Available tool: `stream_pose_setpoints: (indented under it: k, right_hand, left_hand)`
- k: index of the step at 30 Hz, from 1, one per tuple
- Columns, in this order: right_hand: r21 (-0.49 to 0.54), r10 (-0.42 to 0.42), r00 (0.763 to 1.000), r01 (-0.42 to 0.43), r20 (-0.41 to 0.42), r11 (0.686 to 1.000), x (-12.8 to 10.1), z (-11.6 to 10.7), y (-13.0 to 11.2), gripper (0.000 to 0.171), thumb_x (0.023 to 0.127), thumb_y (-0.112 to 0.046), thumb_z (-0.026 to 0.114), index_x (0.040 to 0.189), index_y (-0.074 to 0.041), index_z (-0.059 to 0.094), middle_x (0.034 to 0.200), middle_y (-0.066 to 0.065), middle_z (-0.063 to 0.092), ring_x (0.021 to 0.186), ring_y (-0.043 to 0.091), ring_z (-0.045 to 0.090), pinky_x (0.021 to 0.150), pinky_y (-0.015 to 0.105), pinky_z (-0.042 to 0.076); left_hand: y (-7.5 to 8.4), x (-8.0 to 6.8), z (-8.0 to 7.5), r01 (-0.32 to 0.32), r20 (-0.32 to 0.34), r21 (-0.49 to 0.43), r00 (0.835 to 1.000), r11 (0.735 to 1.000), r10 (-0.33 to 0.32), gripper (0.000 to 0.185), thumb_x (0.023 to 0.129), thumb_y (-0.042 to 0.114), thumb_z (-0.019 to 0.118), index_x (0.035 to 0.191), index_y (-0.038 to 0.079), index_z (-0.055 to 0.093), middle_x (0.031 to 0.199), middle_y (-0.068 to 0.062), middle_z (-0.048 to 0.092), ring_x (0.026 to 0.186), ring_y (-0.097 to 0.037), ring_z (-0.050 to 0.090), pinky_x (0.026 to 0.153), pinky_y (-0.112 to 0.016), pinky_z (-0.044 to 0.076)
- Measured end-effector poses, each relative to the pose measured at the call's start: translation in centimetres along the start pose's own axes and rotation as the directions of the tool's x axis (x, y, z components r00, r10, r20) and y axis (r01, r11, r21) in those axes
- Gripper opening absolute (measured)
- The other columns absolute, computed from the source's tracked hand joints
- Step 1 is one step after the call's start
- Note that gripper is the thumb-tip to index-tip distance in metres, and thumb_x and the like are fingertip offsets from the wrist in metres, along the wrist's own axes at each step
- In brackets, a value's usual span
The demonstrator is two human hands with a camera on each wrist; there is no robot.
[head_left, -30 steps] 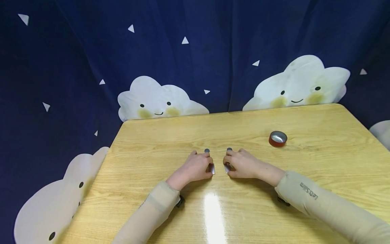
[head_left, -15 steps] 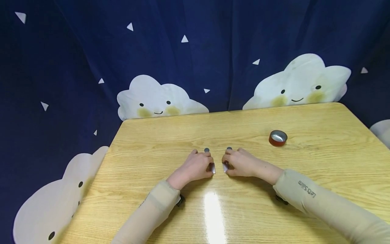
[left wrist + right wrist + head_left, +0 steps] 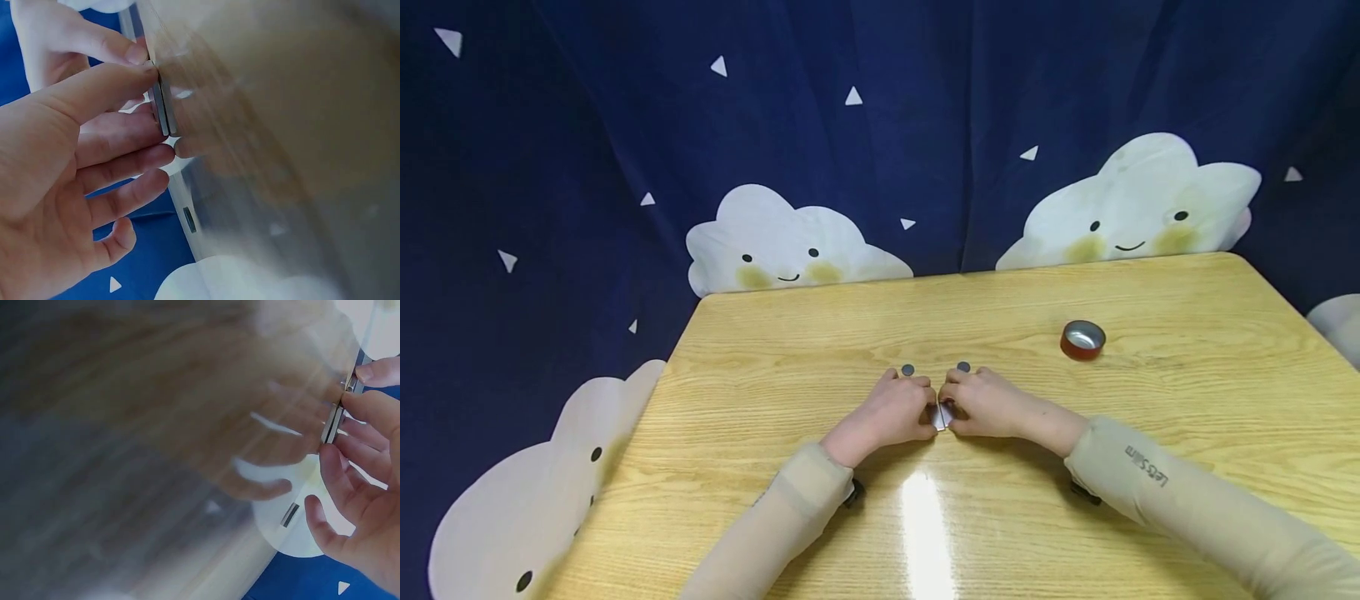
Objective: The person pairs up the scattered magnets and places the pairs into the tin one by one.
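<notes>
Near the middle of the wooden table [image 3: 820, 333], my left hand [image 3: 897, 410] pinches a small flat silvery metal plate [image 3: 937, 418] between thumb and fingers. Facing it, my right hand [image 3: 988, 407] grips a matching metal plate [image 3: 947, 415] the same way. The plates lie edge to edge at the table surface, and the fingers cover much of both. Two thin parallel strips [image 3: 160, 109] show in the left wrist view, seen edge-on at the fingertips. Just beyond the hands lie two small dark round discs: a left disc [image 3: 907, 370] and a right disc [image 3: 963, 367].
A shallow round container [image 3: 1082, 341], red outside and silvery inside, stands at the back right of the table. Behind the far edge hangs a dark blue curtain [image 3: 955, 125] with white clouds and triangles. A bright reflection lies on the tabletop in front of the hands.
Both hands have moved inward with their metal plates, the left going right and the right going slightly left. The gap between the plates has closed. Discs and red container stay put.
</notes>
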State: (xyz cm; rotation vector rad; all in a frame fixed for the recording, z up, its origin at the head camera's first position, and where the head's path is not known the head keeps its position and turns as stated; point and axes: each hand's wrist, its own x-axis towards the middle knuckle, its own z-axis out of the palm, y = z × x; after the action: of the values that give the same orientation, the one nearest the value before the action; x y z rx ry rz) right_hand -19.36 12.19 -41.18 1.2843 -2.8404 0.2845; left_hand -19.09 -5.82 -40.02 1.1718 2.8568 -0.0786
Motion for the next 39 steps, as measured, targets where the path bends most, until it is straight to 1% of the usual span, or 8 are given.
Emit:
stream_pose_setpoints:
  k: [6, 14, 22, 28, 33, 35, 39]
  right_hand:
    - [0.028, 0.013, 1.0, -0.012, -0.004, 1.0, -0.1, 0.0, 0.0, 0.023, 0.075, -0.029, 0.069, 0.09, -0.012, 0.063, 0.083, -0.003, 0.05, 0.064, 0.007, 0.043, 0.063, 0.032, 0.04]
    - [0.015, 0.022, 1.0, -0.022, -0.004, 1.0, -0.1, 0.1, 0.0, 0.025, 0.076, -0.03, 0.069, 0.093, -0.013, 0.064, 0.083, -0.003, 0.051, 0.067, 0.007, 0.043, 0.065, 0.033, 0.04]
    - [0.018, 0.03, 1.0, -0.03, -0.004, 0.999, -0.1, 0.0, 0.1, 0.027, 0.076, -0.031, 0.07, 0.095, -0.013, 0.065, 0.084, -0.002, 0.053, 0.065, 0.006, 0.042, 0.064, 0.032, 0.04]
    - [0.057, 0.043, 0.999, -0.043, 0.009, 0.997, -0.5, -0.1, 0.3, 0.028, 0.077, -0.03, 0.07, 0.098, -0.012, 0.065, 0.085, -0.003, 0.052, 0.065, 0.006, 0.041, 0.063, 0.03, 0.038]
    - [0.093, 0.072, 0.997, -0.073, 0.006, 0.993, -0.8, -0.3, 0.6, 0.029, 0.078, -0.027, 0.069, 0.102, -0.01, 0.064, 0.089, 0.0, 0.054, 0.063, 0.006, 0.043, 0.062, 0.027, 0.04]
    - [0.094, 0.086, 0.996, -0.086, 0.005, 0.992, -1.0, -0.4, 0.8, 0.03, 0.079, -0.027, 0.069, 0.102, -0.01, 0.064, 0.094, 0.002, 0.056, 0.064, 0.007, 0.047, 0.063, 0.028, 0.043]
    - [0.092, 0.095, 0.995, -0.094, -0.008, 0.991, -1.5, -0.5, 1.1, 0.029, 0.078, -0.027, 0.069, 0.101, -0.01, 0.064, 0.097, 0.003, 0.058, 0.067, 0.007, 0.05, 0.066, 0.03, 0.046]
  left_hand:
    - [-0.2, -0.1, 0.1, -0.008, -0.006, 0.002, 1.0, 1.0, 0.008, 0.021, 0.075, 0.039, 0.068, 0.084, 0.021, 0.064, 0.078, 0.01, 0.051, 0.069, -0.005, 0.046, 0.076, -0.036, 0.04]
    - [-0.3, -0.2, 0.1, -0.008, -0.008, -0.006, 1.0, 1.0, 0.008, 0.022, 0.076, 0.037, 0.067, 0.088, 0.019, 0.064, 0.08, 0.009, 0.051, 0.069, -0.006, 0.046, 0.076, -0.036, 0.039]
    - [-0.2, -0.2, 0.2, 0.0, -0.001, -0.006, 1.0, 1.0, 0.0, 0.022, 0.077, 0.036, 0.067, 0.09, 0.019, 0.063, 0.083, 0.009, 0.052, 0.073, -0.006, 0.046, 0.077, -0.035, 0.039]
    - [0.0, -0.1, 0.2, 0.007, 0.011, -0.017, 1.0, 1.0, -0.007, 0.025, 0.077, 0.038, 0.065, 0.092, 0.018, 0.062, 0.085, 0.008, 0.052, 0.073, -0.007, 0.044, 0.076, -0.034, 0.039]
    - [0.1, 0.0, 0.0, 0.012, 0.009, -0.008, 1.0, 1.0, -0.012, 0.029, 0.078, 0.044, 0.065, 0.092, 0.019, 0.061, 0.085, 0.009, 0.052, 0.074, -0.006, 0.044, 0.075, -0.032, 0.038]
    - [0.2, 0.0, -0.1, 0.005, 0.007, 0.0, 1.0, 1.0, -0.005, 0.031, 0.078, 0.046, 0.065, 0.093, 0.019, 0.061, 0.085, 0.01, 0.053, 0.075, -0.006, 0.045, 0.076, -0.033, 0.038]
    - [0.5, 0.1, -0.1, -0.002, 0.011, 0.01, 1.0, 1.0, 0.002, 0.031, 0.078, 0.046, 0.065, 0.094, 0.02, 0.061, 0.085, 0.01, 0.053, 0.076, -0.006, 0.047, 0.081, -0.034, 0.04]
